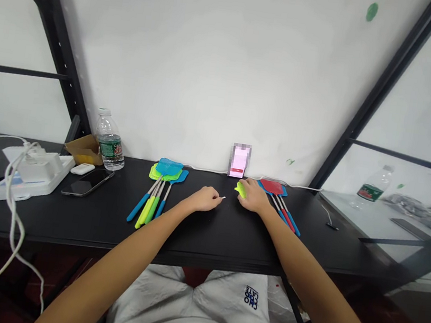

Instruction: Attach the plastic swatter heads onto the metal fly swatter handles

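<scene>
My right hand (pixel 254 196) is closed over a yellow-green mesh piece, which looks like a fly swatter head (pixel 241 189); its handle is not visible. Left of it, my left hand (pixel 205 199) is pinched, with a thin whitish tip (pixel 223 198) sticking out from the fingers; the rest of that thing is hidden. Several fly swatters with blue and yellow-green heads (pixel 169 167) lie in a fanned pile to the left, their handles toward me. Beside my right wrist lie more fly swatters with red and blue heads (pixel 272 187).
A phone with a lit screen (pixel 239 160) leans against the wall. At the left stand a water bottle (pixel 111 141), a cardboard box (pixel 83 149), a dark phone (pixel 89 183), a white case (pixel 82 169) and a power strip with cables (pixel 40 169). A short cable end (pixel 332 227) lies at the right.
</scene>
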A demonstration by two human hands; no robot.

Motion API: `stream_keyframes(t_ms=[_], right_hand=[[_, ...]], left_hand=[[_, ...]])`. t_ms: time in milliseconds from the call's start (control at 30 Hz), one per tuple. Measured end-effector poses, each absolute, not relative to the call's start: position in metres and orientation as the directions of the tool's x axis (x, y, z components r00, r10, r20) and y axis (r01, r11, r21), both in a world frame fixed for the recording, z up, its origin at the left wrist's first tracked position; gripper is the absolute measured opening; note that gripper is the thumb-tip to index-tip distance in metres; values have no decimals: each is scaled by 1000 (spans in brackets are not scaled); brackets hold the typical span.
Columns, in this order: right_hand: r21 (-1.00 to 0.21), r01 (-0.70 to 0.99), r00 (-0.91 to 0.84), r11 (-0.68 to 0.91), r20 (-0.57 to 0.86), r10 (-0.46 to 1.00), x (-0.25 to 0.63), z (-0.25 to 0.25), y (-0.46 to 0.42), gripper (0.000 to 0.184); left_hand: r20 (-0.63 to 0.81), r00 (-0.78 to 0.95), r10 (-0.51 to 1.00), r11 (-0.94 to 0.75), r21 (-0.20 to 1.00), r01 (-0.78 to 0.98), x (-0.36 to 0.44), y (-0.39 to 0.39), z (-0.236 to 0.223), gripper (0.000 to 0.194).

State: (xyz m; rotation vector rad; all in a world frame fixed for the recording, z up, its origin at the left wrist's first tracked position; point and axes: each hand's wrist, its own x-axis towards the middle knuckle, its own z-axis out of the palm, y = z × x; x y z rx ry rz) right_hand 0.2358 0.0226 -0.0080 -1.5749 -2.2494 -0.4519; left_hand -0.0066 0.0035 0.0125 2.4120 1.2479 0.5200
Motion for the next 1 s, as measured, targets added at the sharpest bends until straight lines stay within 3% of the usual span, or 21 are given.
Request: stream_keyframes(t_ms=[200, 433, 600, 800, 1000], right_hand=[[19, 959, -270, 282, 361, 893, 232, -18, 28, 54], [16, 947, -298, 320, 415, 860, 229, -12, 23, 64], [93, 906, -404, 412, 480, 779, 210, -4, 10, 54], [197, 813, -574, 548, 429, 698, 184, -2, -3, 26], [255, 785, -617, 564, 399, 678, 179, -1, -4, 27]], left_hand=[[142, 537, 832, -538, 445, 716, -6, 1, 15, 43], [165, 518, 840, -537, 397, 744, -6, 1, 15, 44], [201, 459, 866, -501, 354, 790, -4, 5, 8, 40], [223, 446, 867, -497, 321, 806, -3, 7, 3, 37], [215, 457, 863, -503, 288, 815, -4, 7, 3, 36]])
